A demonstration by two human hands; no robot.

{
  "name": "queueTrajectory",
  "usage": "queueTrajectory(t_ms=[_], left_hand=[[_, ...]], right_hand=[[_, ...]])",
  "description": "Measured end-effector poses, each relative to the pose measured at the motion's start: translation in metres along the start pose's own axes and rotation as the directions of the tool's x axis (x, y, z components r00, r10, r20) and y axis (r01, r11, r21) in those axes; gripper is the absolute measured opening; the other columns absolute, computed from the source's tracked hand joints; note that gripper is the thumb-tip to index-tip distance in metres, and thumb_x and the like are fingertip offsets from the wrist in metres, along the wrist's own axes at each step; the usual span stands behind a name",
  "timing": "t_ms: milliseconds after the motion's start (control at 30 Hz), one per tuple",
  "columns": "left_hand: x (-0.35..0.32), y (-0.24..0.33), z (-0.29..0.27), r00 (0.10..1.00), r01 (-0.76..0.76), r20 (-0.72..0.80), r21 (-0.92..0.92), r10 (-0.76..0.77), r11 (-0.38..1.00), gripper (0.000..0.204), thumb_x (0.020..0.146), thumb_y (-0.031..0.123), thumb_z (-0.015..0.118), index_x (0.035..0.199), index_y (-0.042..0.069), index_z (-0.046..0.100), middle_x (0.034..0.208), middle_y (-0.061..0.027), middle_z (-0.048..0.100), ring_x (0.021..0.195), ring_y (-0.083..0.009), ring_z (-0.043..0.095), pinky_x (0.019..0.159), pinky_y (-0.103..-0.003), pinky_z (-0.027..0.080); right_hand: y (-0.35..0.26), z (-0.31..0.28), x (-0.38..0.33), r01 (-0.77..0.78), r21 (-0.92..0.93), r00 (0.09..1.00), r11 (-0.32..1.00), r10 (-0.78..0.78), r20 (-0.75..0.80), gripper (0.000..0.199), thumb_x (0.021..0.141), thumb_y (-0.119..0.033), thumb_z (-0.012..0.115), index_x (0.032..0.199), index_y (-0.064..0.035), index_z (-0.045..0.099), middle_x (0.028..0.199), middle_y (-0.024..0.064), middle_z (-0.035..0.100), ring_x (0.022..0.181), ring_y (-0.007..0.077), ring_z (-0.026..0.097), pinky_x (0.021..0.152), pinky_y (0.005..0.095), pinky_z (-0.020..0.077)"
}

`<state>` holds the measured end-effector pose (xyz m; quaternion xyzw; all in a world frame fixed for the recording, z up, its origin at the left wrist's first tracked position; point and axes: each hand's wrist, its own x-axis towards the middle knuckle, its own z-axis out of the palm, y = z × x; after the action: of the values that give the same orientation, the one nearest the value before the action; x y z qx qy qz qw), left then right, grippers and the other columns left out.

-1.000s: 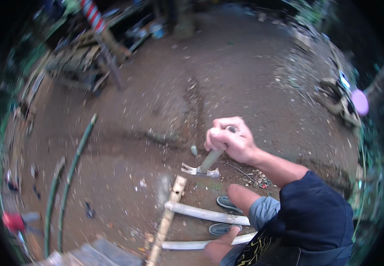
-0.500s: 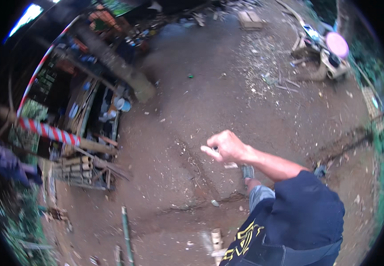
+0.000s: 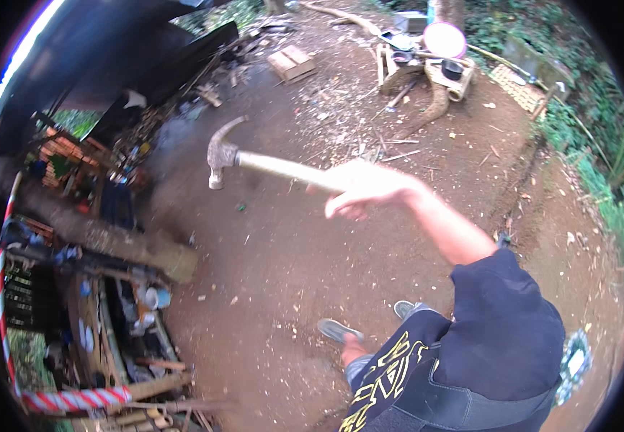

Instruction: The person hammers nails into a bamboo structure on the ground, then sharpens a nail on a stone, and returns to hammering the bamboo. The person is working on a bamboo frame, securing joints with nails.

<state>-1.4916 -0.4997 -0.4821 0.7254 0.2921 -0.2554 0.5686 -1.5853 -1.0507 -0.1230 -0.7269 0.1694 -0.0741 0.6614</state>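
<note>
My right hand point(image 3: 366, 189) is stretched out ahead, closed around the handle end of a claw hammer point(image 3: 279, 167). The hammer's pale handle runs leftward from the hand. Its metal head point(image 3: 221, 153) stands in mid-air over the ground, with the curved claw pointing up and the striking face down. Part of the grip is washed out by bright light. Nothing of my left hand shows. The bare right forearm comes out of a dark short sleeve point(image 3: 499, 288).
Brown dirt ground point(image 3: 254, 288) carries scattered chips and sticks. On the left stands a bamboo shelf point(image 3: 103, 317) beside a thick log post point(image 3: 175, 259) and a red-and-white striped pole point(image 3: 78, 398). Farther off are a wooden crate point(image 3: 292, 63) and a stand with pots point(image 3: 450, 70).
My view has turned, shifting the shelf lower left. The right hand appears higher, and the hammer, not recognisable before, now shows fully extended to the left. Both shoes are now visible.
</note>
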Motion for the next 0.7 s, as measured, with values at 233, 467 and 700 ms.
queueTrajectory(t_ms=[233,467,700], left_hand=[[0.174,0.164,0.063,0.985,-0.030,0.173,0.131,0.007,0.991,0.009,0.081,0.014,0.058,0.079,0.010,0.051,0.067,-0.0007,0.053,0.057,-0.0126,0.050,0.051,-0.029,0.040],[0.311,0.337,0.121,0.989,-0.072,0.138,0.125,0.055,0.990,0.012,0.078,0.013,0.060,0.072,0.012,0.050,0.060,0.0015,0.050,0.051,-0.0108,0.048,0.046,-0.027,0.038],[0.440,0.428,0.240,0.989,-0.007,0.146,0.123,-0.011,0.992,0.007,0.089,0.001,0.054,0.088,0.002,0.062,0.077,-0.0082,0.064,0.062,-0.0211,0.061,0.053,-0.033,0.051]], right_hand=[[0.216,0.089,0.201,-0.457,0.645,0.704,0.612,0.692,-0.158,0.022,0.097,-0.026,0.056,0.081,-0.0109,0.054,0.055,-0.0038,0.046,0.038,0.0071,0.038,0.030,0.0247,0.0257],[0.442,0.117,0.091,-0.340,0.773,0.293,0.536,0.841,-0.454,0.019,0.084,-0.015,0.050,0.066,-0.0134,0.045,0.052,0.0041,0.041,0.036,0.0195,0.038,0.033,0.0368,0.0271],[0.464,0.045,0.082,-0.760,0.546,0.218,0.352,0.930,-0.295,0.024,0.084,-0.023,0.059,0.064,-0.0139,0.047,0.052,0.0035,0.043,0.044,0.0199,0.043,0.039,0.0373,0.0312]])
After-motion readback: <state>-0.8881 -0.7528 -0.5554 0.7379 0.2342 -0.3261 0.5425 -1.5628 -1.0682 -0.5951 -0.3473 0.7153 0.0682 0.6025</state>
